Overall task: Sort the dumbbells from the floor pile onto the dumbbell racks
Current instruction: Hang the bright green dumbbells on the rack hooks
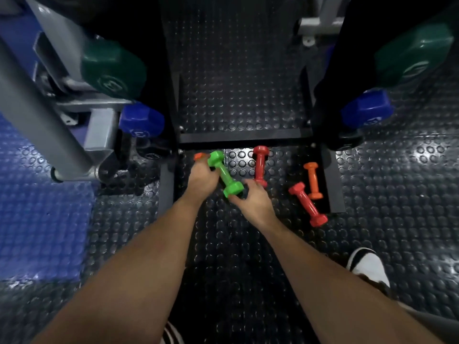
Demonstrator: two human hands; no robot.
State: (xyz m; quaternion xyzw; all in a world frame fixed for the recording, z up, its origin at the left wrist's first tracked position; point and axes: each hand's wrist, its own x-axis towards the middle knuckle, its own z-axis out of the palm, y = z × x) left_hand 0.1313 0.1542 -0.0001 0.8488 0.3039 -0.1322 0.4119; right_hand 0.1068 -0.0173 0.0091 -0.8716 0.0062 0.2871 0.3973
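Note:
A bright green dumbbell (224, 173) lies slanted between my hands, low over the studded floor. My left hand (201, 178) grips its handle from the left. An orange dumbbell end (198, 156) peeks out above that hand; whether the hand holds it I cannot tell. My right hand (250, 198) has its fingers curled at the green dumbbell's near head. On the floor to the right lie a red dumbbell (260, 165), a smaller orange dumbbell (313, 180) and a second red dumbbell (308, 204).
Black rack base frame (244, 139) runs across just beyond the pile. Racked dark green dumbbells (111, 70) and blue dumbbells (141, 121) sit left, with matching ones right (367, 109). A grey machine post (37, 112) slants left. My white shoe (370, 265) stands lower right.

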